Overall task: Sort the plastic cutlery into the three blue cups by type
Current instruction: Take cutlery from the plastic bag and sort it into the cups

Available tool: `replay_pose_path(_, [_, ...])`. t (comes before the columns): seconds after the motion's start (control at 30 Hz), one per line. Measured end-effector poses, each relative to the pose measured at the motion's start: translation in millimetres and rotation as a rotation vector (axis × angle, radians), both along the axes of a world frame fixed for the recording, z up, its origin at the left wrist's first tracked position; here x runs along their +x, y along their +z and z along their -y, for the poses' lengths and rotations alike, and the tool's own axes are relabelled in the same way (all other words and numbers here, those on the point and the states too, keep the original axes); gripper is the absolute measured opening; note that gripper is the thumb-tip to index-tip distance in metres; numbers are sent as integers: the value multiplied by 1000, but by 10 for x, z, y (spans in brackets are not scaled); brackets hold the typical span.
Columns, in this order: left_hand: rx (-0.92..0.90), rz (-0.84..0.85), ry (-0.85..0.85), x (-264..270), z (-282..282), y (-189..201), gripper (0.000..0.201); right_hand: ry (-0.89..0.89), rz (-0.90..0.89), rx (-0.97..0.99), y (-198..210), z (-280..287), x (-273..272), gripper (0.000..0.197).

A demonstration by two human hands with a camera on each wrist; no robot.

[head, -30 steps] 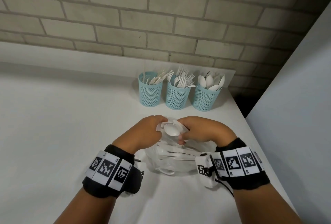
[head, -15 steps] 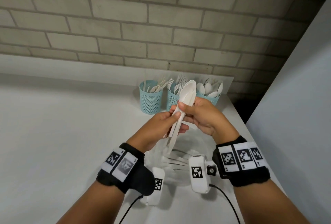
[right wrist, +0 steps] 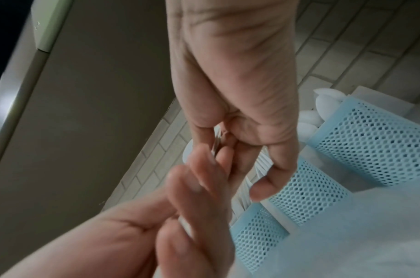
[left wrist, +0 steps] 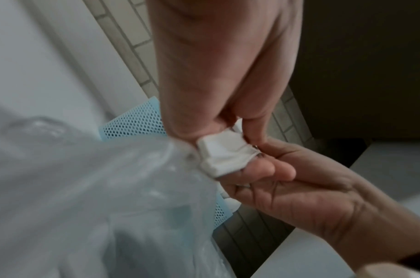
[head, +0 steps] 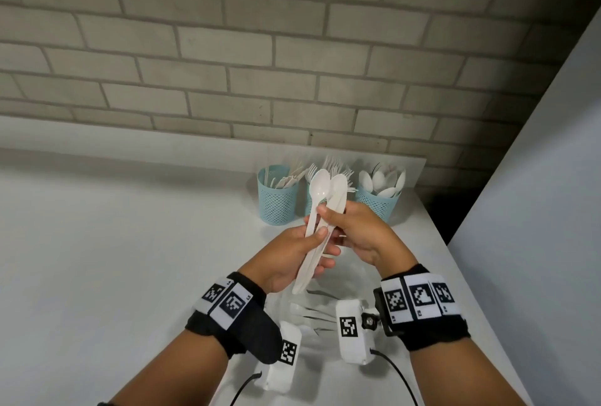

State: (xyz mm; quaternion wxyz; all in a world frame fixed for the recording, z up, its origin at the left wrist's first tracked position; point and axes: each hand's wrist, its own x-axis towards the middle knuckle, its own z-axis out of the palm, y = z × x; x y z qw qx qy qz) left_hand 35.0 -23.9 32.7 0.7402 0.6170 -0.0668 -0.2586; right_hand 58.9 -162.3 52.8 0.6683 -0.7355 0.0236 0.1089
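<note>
Both hands hold a small bundle of white plastic spoons point(head: 320, 188) upright over the table, bowls up and fanned slightly apart. My left hand point(head: 320, 240) grips the handles low down; their ends point(left wrist: 220, 154) show between its fingers. My right hand point(head: 331, 214) pinches the bundle higher, near the necks. Behind stand three blue mesh cups: the left cup point(head: 278, 201) with knives, the middle cup point(head: 309, 207), mostly hidden by the spoons, with forks, and the right cup point(head: 379, 204) with spoons point(right wrist: 323, 105).
A clear plastic bag point(head: 312, 311) with more white cutlery lies on the white table point(head: 113, 259) under my hands. A brick wall point(head: 260, 64) backs the table. Its right edge point(head: 455, 259) drops off beside a grey panel.
My hands came up out of the bag with a bundle of spoons. Since half a second ago, the spoon bowls have fanned apart, one leaning left.
</note>
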Motion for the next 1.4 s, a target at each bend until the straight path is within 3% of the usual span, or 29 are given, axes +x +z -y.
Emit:
replay_pose_path(0.17, [-21, -30, 87, 37, 46, 3, 29, 49, 10, 3, 1, 33, 55, 17])
replay_pose_path(0.3, [18, 26, 184, 85, 49, -18, 25, -51, 136, -166, -20, 38, 126, 13])
replay_pose_path(0.4, [31, 68, 253, 97, 46, -31, 23, -106, 194, -165, -60, 33, 182, 18])
replay_pose_path(0.53, [7, 99, 353, 75, 66, -91, 21, -103, 150, -57, -94, 6, 248, 28])
replay_pose_path(0.73, [35, 115, 410, 138, 59, -124, 21, -41, 107, -70, -95, -11, 408, 7])
replay_pose_path(0.87, [16, 95, 422, 172, 15, -85, 23, -43, 112, -71, 74, 16, 638, 11])
replay_pose_path(1.0, [37, 48, 465, 265, -82, -24, 23, -102, 218, -16, 449, 61, 918, 14])
replay_pose_path(1.13, [62, 38, 546, 394, -168, -19, 24, -238, 459, 24, 773, 48, 1207, 15])
replay_pose_path(1.23, [59, 50, 586, 474, -211, -61, 24, -328, 563, 72, 814, -95, 1413, 22])
replay_pose_path(1.3, [45, 46, 590, 508, -222, -82, 25, -303, 575, -16, 691, -240, 1526, 25])
replay_pose_path(1.4, [23, 19, 596, 540, -240, -101, 27, -156, 560, -304, 410, -420, 1686, 20])
